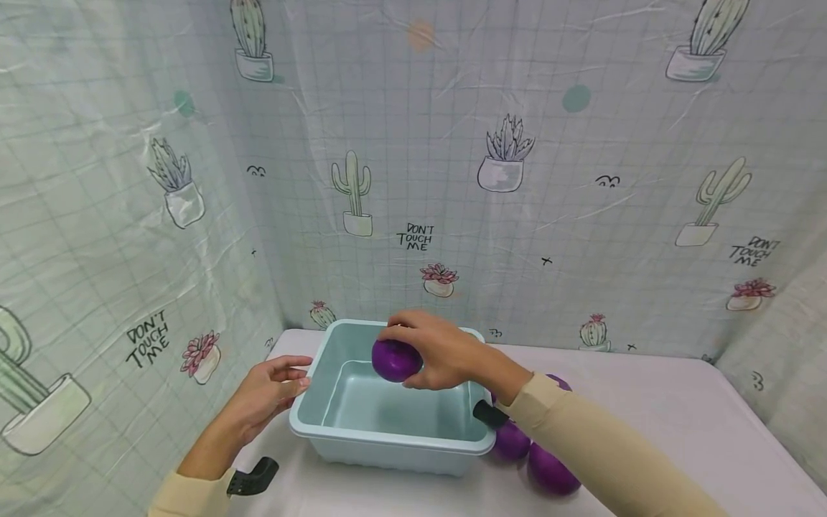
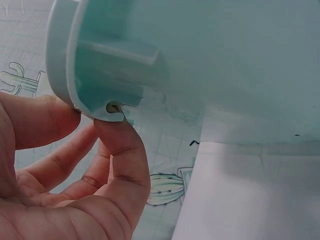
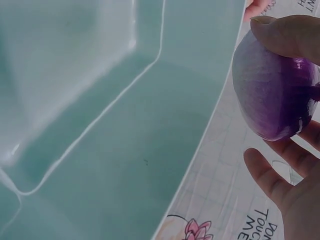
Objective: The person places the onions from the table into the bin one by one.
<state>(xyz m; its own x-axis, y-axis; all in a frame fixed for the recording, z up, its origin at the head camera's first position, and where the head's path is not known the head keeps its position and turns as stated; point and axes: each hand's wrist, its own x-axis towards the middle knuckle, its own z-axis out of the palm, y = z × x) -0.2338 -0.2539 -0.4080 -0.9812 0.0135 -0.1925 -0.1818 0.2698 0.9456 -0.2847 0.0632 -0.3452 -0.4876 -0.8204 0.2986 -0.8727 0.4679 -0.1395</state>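
My right hand (image 1: 442,353) holds a purple onion (image 1: 394,360) above the inside of a light blue plastic basin (image 1: 388,456). In the right wrist view, the thumb lies over the top of the onion (image 3: 272,90) and the fingers support it from below. At the basin's left side, my left hand (image 1: 266,393) pinches the rim between thumb and index finger, as the left wrist view shows at the basin's edge (image 2: 62,55). The part of the basin floor that shows is bare.
More purple onions (image 1: 512,441) lie on the white table (image 1: 646,431) right of the basin, partly hidden by the right forearm. A cloth printed with cacti (image 1: 504,172) hangs behind the table and along its sides.
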